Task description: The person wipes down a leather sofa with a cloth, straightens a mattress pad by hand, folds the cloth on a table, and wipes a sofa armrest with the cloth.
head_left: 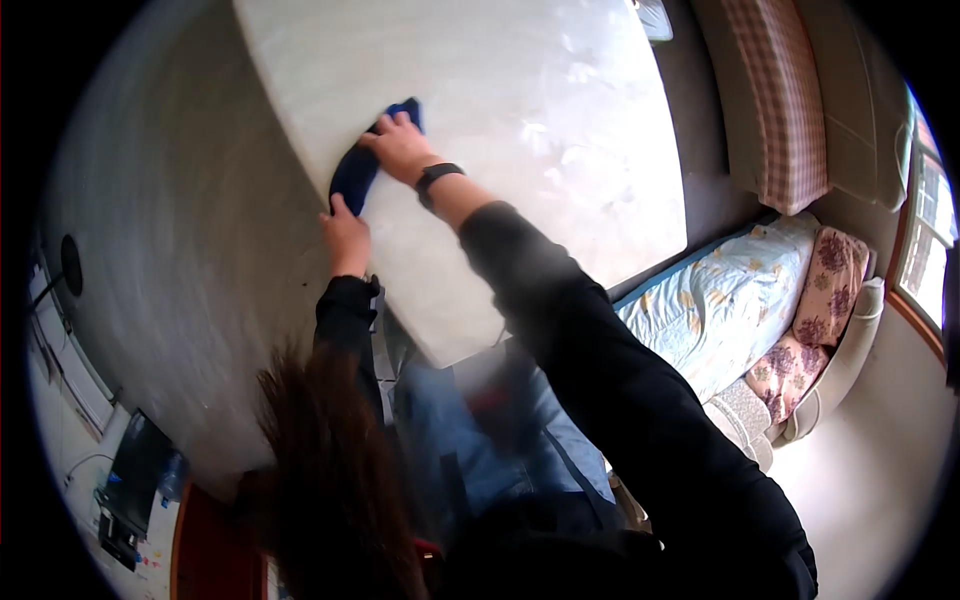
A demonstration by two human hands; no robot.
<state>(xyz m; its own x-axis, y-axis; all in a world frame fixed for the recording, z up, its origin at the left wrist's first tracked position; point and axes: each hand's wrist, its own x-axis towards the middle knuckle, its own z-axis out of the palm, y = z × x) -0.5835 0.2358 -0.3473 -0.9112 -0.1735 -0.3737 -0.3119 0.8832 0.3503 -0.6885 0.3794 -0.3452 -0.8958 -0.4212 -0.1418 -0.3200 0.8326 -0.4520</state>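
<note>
A long, narrow dark blue sock-like cloth (354, 180) lies slantwise along the left edge of the white table (480, 230). At its near end my left hand (347, 242) pinches it, right by the table's edge. Farther up, my right hand (402, 150) grips the cloth near its far end, fingers curled over it and partly hiding it. On my right wrist is a black band (437, 180). Both hands are slightly blurred.
To the right, a sofa bears a pale blue patterned cover (725, 300) and flowered cushions (832, 285). A checked cloth (775, 100) hangs over another seat. A dark monitor (140, 470) stands lower left. Grey floor (190, 230) runs left of the table.
</note>
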